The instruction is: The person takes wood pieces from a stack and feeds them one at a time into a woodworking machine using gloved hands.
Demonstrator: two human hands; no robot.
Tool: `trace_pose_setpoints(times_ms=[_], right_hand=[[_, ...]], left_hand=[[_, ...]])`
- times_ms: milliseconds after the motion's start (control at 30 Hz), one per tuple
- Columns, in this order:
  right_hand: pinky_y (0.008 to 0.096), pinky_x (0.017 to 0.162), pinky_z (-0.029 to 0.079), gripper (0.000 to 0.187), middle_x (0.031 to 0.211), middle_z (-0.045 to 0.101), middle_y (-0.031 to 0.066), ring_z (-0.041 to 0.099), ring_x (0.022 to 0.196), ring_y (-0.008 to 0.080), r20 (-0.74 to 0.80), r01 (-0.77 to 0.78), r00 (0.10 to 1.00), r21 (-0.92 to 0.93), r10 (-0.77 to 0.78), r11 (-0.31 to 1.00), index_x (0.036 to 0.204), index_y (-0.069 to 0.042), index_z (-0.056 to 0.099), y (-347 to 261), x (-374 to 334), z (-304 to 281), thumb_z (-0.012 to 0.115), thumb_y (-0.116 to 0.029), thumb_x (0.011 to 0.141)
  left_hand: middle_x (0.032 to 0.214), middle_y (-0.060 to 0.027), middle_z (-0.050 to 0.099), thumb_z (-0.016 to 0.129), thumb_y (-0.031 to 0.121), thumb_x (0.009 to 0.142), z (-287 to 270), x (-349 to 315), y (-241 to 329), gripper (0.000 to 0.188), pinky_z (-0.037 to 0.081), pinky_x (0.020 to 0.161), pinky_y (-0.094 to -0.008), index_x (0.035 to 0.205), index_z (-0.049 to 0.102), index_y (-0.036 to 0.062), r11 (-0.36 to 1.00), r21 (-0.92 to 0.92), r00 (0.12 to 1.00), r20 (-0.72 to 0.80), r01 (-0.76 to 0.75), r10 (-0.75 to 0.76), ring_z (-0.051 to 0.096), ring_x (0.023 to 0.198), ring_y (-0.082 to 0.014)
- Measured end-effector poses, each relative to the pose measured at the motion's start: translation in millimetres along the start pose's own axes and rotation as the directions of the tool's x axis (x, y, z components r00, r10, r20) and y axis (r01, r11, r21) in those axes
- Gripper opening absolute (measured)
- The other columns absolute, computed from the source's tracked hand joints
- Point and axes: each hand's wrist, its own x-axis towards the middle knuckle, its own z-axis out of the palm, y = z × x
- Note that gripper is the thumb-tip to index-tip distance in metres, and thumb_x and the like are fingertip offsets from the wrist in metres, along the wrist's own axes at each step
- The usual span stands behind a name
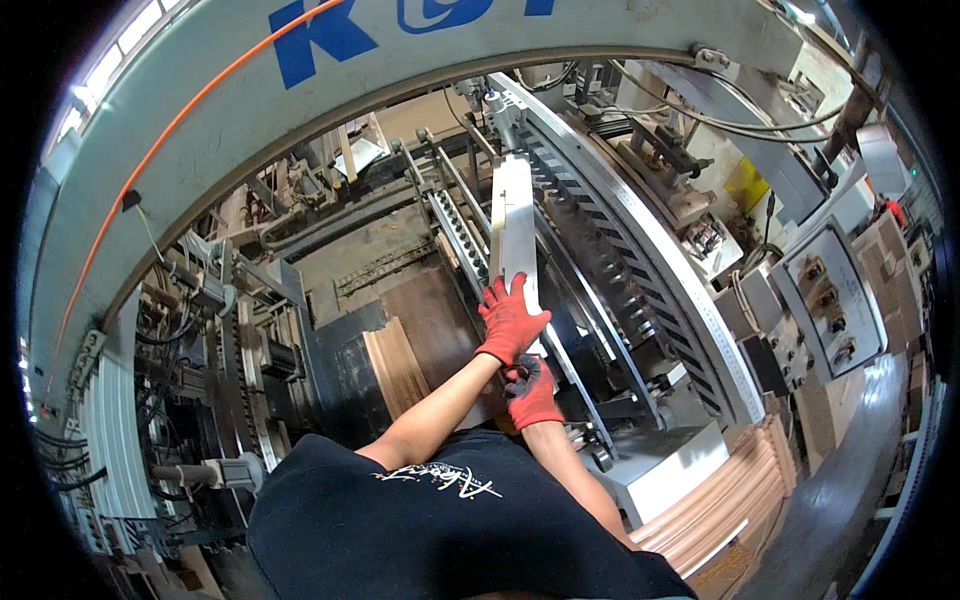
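A long white strip-like piece (516,225) runs away from me across the machine's rails, with a cream-coloured side along its left. My left hand (511,322), in a red glove, lies over its near part with fingers spread and thumb out to the right. Just below and slightly right, my right hand (533,392), in a red glove with dark finger pads, is closed near the strip's near end. Whatever its curled fingers hold is hidden. Metal rails (580,375) pass to the right of both hands.
Thin wooden strips (396,365) lie left of my hands, and a larger stack of wooden strips (715,500) stands at lower right. A curved toothed metal beam (655,260) runs along the right. A pale overhead beam (200,150) with an orange hose arches across. A control panel (830,298) stands far right.
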Motion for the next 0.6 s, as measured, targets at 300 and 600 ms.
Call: trace_pose_setpoints(times_ms=[300,600], right_hand=[[0.0299,0.057,0.048,0.01,0.08,0.063,0.0074,0.061,0.063,0.0183,0.236,0.693,0.596,-0.633,-0.768,0.344,0.092,-0.007,0.056,-30.6,36.7,9.7,0.063,-0.012,0.087],[0.0461,0.074,0.049,0.03,0.086,0.069,0.0169,0.066,0.081,0.0363,0.241,0.503,0.69,-0.838,-0.682,0.213,0.104,-0.003,0.058,-10.6,70.1,8.3,0.058,-0.03,0.091]], left_hand=[[0.139,-0.0202,0.051,0.078,0.024,0.072,8.2,10.2,-61.5,0.078,0.038,0.11,-0.0394,0.139,0.046,-0.0001,0.82,-0.554,0.989,-0.072,-0.147,0.129,0.048,0.131,-0.0348],[0.138,-0.019,0.054,0.079,0.023,0.073,-1.3,-1.5,-72.6,0.075,0.04,0.108,-0.0374,0.137,0.047,0.0,0.88,-0.449,0.985,-0.137,-0.152,0.1,0.051,0.129,-0.032]])
